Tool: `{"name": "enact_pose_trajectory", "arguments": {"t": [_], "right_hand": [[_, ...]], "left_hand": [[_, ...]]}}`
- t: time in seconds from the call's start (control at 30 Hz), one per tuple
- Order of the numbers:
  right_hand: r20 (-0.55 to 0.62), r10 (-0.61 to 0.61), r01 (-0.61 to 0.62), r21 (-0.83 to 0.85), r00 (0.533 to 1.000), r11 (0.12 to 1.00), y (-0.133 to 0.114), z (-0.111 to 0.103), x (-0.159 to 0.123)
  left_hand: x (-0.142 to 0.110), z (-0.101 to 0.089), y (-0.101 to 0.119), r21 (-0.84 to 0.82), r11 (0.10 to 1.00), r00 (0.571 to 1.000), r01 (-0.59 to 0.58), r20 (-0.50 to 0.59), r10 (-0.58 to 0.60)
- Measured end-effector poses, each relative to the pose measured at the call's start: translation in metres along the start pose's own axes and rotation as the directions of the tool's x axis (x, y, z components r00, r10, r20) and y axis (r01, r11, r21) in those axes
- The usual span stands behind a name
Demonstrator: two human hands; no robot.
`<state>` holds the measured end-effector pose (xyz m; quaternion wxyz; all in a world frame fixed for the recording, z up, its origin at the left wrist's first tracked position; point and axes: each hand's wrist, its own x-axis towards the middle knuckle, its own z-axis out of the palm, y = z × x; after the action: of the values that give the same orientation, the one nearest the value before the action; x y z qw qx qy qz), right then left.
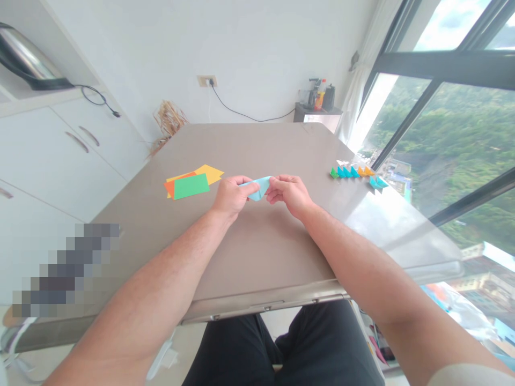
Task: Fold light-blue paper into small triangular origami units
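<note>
The left hand (233,194) pinches the left end of a folded light-blue paper (259,188) between thumb and fingers, and the right hand (288,192) grips its upper right corner with the fingertips. The paper is over the middle of the tabletop (257,241), with bare surface between it and the near edge, where the forearms cross, and a wide bare stretch beyond it to the far edge by the wall. Just beside the left hand, toward the left slanting edge, colored sheets overlap: a green sheet (192,186) on top, orange (169,187) and yellow (210,172) ones partly under it. Bare tabletop separates the right hand from a row of small folded paper pieces (349,172), green, blue and orange, near the right edge by the window. A larger blue folded piece (378,183) lies just nearer than the row's right end.
</note>
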<state>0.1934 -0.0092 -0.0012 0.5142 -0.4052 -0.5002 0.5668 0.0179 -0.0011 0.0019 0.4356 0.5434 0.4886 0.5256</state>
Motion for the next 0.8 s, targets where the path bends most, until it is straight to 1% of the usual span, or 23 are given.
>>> {"name": "enact_pose_trajectory", "arguments": {"t": [0.1,0.17,0.27,0.33,0.4,0.5,0.6,0.67,0.8], "right_hand": [[-0.064,-0.044,0.044,-0.004,0.997,0.999,-0.001,-0.002,0.000],[-0.049,-0.051,0.048,-0.045,0.998,0.998,-0.001,-0.001,-0.001],[0.014,-0.038,0.040,-0.146,0.999,0.988,0.001,0.003,-0.001],[0.016,-0.049,0.051,-0.216,0.999,0.975,0.002,0.006,-0.001],[-0.012,-0.071,0.065,-0.275,0.997,0.959,0.003,0.008,-0.001],[-0.029,-0.075,0.062,-0.308,0.997,0.949,0.002,0.010,-0.002],[0.031,-0.021,0.030,-0.302,0.999,0.953,0.001,0.011,-0.003],[0.051,-0.004,0.021,-0.331,0.999,0.943,0.001,0.011,-0.003],[0.031,-0.036,0.045,-0.406,0.999,0.913,0.001,0.012,-0.003]], "left_hand": [[0.002,-0.003,-0.001,-0.010,1.000,0.999,0.019,-0.025,-0.020],[0.002,-0.003,-0.002,-0.018,1.000,1.000,0.018,-0.014,-0.019],[0.001,-0.001,-0.004,-0.035,0.999,1.000,0.013,0.027,-0.012],[0.000,0.002,-0.005,-0.057,0.998,0.999,0.014,0.041,-0.011],[0.000,0.003,-0.005,-0.072,0.997,0.999,0.017,0.040,-0.014],[0.000,0.004,-0.004,-0.067,0.997,0.999,0.030,0.016,-0.029],[0.000,0.003,-0.003,-0.080,0.996,0.999,0.035,-0.008,-0.036],[0.000,0.004,-0.002,-0.097,0.995,0.999,0.033,-0.029,-0.036],[-0.001,0.006,-0.002,-0.125,0.992,0.997,0.032,-0.069,-0.041]]}}
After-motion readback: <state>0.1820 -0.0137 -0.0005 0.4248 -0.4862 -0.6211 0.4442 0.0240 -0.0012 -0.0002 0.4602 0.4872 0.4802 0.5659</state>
